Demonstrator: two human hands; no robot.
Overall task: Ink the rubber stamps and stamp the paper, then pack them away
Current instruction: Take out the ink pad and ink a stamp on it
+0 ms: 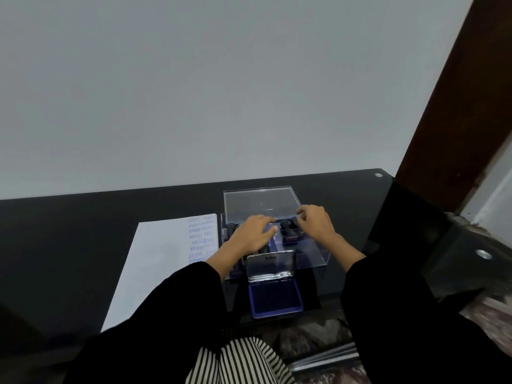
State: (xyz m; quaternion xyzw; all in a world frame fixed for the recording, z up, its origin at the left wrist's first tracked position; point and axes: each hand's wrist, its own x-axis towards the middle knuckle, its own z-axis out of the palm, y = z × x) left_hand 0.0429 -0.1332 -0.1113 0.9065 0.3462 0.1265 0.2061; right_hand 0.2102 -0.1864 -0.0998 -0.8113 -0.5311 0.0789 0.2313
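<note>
A clear plastic box stands on the black table, with its clear lid raised at the back. Dark rubber stamps lie inside it, and more show at its left side. My left hand lies flat over the box's middle, fingers stretched out above the stamps. My right hand has curled fingers pinching the lid's near right corner. An open blue ink pad sits in front of the box, its metal lid upright. White paper with blue stamp prints lies to the left.
The black table runs to a grey wall behind. A brown door frame rises at the right. Round metal fittings mark the table's right side. Striped fabric lies over my lap below the table edge.
</note>
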